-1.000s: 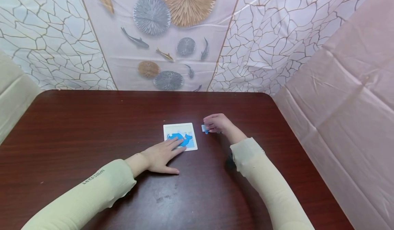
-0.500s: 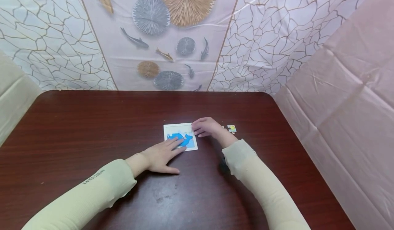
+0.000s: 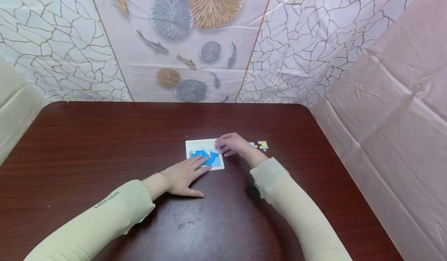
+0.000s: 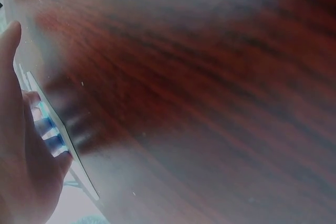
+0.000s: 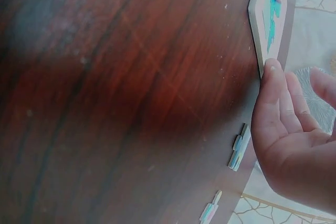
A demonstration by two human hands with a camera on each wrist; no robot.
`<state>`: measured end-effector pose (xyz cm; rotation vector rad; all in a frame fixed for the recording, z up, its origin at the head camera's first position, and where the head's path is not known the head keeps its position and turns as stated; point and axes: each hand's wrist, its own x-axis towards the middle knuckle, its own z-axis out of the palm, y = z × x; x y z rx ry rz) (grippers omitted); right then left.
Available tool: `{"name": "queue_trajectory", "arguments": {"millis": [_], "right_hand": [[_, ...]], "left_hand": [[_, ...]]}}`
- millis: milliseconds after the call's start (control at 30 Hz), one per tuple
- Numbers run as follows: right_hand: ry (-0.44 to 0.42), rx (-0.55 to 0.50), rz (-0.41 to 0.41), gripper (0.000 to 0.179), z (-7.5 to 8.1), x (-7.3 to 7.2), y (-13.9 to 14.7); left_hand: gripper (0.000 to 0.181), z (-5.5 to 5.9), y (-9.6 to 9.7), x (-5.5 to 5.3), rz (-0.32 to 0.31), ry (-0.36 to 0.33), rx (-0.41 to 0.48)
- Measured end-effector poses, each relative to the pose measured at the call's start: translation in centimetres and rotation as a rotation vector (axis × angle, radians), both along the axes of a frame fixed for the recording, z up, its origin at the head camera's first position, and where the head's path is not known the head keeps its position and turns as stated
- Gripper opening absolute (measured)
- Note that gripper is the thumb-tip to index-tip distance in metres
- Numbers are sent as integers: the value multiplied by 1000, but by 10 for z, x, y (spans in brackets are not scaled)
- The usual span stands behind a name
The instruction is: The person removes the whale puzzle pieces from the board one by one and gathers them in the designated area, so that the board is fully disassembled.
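A square jigsaw puzzle board (image 3: 191, 142) with a white border and a blue whale picture lies on the dark wooden table. My left hand (image 3: 185, 177) rests on its lower left part, palm down with fingers spread. In the left wrist view, the fingers of the left hand (image 4: 29, 150) lie over the board's edge. At the board's upper right corner is my right hand (image 3: 233, 144), its fingertips bent down over the whale's tail side. It holds a small puzzle piece there, hidden by the fingers. The right wrist view shows the right hand (image 5: 294, 135) reaching the board's edge.
Right of the right hand lie two loose jigsaw pieces: a yellow-patterned piece (image 3: 263, 145) and a pale blue piece (image 3: 253, 144) partly behind the wrist. The brown table (image 3: 104, 137) ends at a patterned cloth backdrop (image 3: 146, 75). A plain pale cloth (image 3: 391, 98) hangs at the right.
My right hand has moved left from the loose pieces to the board's upper right corner, taking a light blue piece from the table. The left hand has stayed in place.
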<state>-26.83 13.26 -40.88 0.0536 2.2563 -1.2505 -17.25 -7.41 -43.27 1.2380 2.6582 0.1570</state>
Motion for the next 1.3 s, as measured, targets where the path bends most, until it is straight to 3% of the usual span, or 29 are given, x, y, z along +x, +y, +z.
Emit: {"name": "queue_trajectory", "arguments": {"millis": [367,1300], "right_hand": [[45,94,87,29,5,-1,-4],[32,56,24,28,-2,0,-11]], "left_hand": [[82,-1,-1,-3,2,-3,-2],[83,0,0,-1,25,-32,-19]]}}
